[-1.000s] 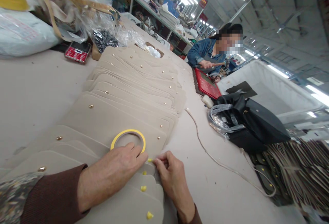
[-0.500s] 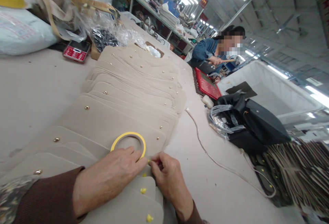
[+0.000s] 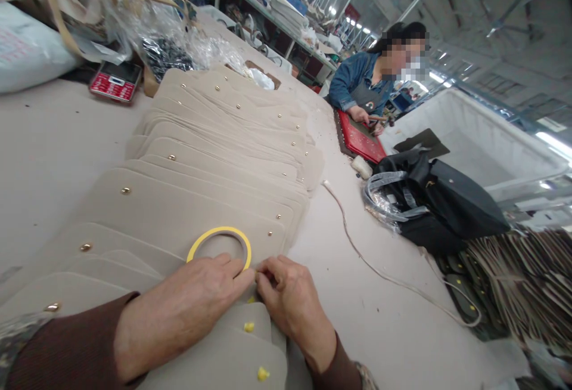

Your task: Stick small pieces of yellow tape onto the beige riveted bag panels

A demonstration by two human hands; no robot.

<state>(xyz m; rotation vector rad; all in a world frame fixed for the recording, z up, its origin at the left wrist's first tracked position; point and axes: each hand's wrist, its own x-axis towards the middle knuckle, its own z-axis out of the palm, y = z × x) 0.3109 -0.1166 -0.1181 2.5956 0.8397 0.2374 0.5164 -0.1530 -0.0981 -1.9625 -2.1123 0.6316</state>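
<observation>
My left hand (image 3: 203, 294) is closed on a roll of yellow tape (image 3: 245, 241), whose ring stands out beyond the fingers. Right beside it, my right hand (image 3: 288, 294) pinches at the edge of a beige panel, its fingertips nearly meeting the left ones; what lies in the pinch is too small to make out. Overlapping beige panels (image 3: 201, 193) with small gold metal fittings fan away from me across the table. On the nearest panels, bits of yellow tape (image 3: 263, 373) cover the spots near the right edge.
Beyond the panels sit a red calculator (image 3: 115, 83) and plastic bags. To the right are a black bag (image 3: 451, 205), a cord (image 3: 357, 253), stacked dark panels (image 3: 522, 282) and a white bin (image 3: 482, 133). A co-worker (image 3: 361, 89) holds a hammer over a red board (image 3: 360, 136).
My hands stay together at the panel edge, the right fingertips shifting slightly. The view has moved a little. The co-worker's hammer has come down toward the red board.
</observation>
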